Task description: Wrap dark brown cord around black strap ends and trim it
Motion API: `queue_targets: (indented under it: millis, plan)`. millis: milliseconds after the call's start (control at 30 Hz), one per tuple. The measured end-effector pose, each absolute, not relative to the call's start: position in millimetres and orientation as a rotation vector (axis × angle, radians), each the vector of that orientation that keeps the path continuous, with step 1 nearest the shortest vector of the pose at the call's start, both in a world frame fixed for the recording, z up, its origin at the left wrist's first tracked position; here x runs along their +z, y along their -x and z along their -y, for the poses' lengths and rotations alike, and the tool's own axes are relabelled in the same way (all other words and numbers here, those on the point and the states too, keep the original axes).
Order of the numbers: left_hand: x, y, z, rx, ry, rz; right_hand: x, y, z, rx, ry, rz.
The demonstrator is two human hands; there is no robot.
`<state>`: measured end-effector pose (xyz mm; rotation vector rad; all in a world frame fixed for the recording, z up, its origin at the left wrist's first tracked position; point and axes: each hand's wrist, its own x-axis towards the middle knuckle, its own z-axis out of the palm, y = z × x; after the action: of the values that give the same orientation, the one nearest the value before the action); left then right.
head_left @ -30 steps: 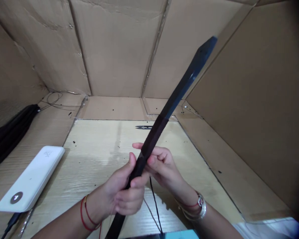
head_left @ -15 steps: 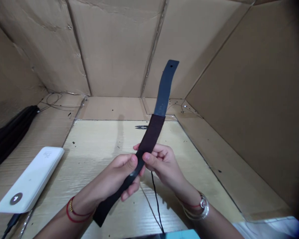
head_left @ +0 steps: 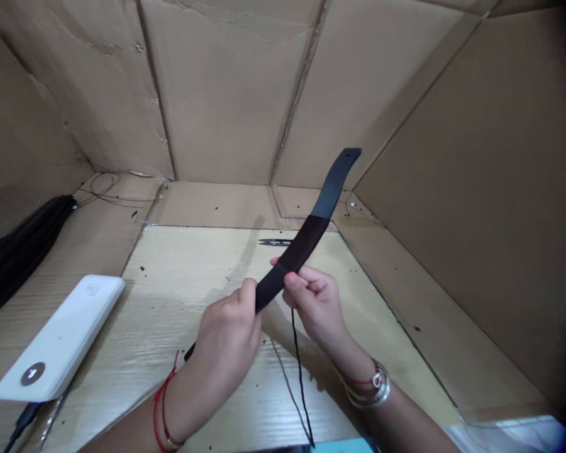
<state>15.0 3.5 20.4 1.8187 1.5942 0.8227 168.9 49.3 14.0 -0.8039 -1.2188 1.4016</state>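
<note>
A long, flat dark strap [head_left: 331, 189] slants up to the right, with a small hole near its far tip. Dark brown cord wrapping [head_left: 304, 242] covers part of its middle. My left hand [head_left: 231, 327] is closed around the lower part of the strap, back of the hand toward me. Higher up, at the lower end of the wrapping, my right hand [head_left: 314, 299] pinches the strap between thumb and fingers. A black cord [head_left: 297, 358] hangs from beneath my right hand down to the table's near edge.
Thread snips [head_left: 274, 242] lie at the back of the table behind the strap. On the left are a white power bank [head_left: 61, 340] with a cable and a bundle of black cords [head_left: 26, 251]. Cardboard walls [head_left: 226, 94] enclose the back and sides. Something turquoise [head_left: 344, 445] shows at the near edge.
My left hand has turned over, its back now toward me, and wraps the strap's lower part. The strap's far tip has swung right and down. My right hand keeps its pinch.
</note>
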Motion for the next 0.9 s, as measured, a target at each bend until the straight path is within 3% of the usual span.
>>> queue_targets:
  millis: [133, 233, 433, 633, 800, 900]
  plan:
    - [23, -6, -9, 0.826, -1.521, -1.070, 21, -172, -45, 1.595, 0.687, 1.244]
    - [22, -8, -9, 0.727, -1.276, -0.748, 24, -173, -45, 1.507, 0.743, 1.252]
    - [12, -18, -8, 1.037, -1.498, -1.451, 14, -168, -54, 1.240, 0.858, 1.163]
    - [17, -12, -7, 0.538, -1.052, -0.748, 24, -169, -47, 1.550, 0.812, 1.215]
    - [16, -16, -10, 0.926, -1.577, -1.524, 23, -168, -52, 1.390, 0.887, 1.103]
    - [22, -5, -14, 0.748, -1.559, -1.333, 21, -171, -55, 1.512, 0.848, 1.149]
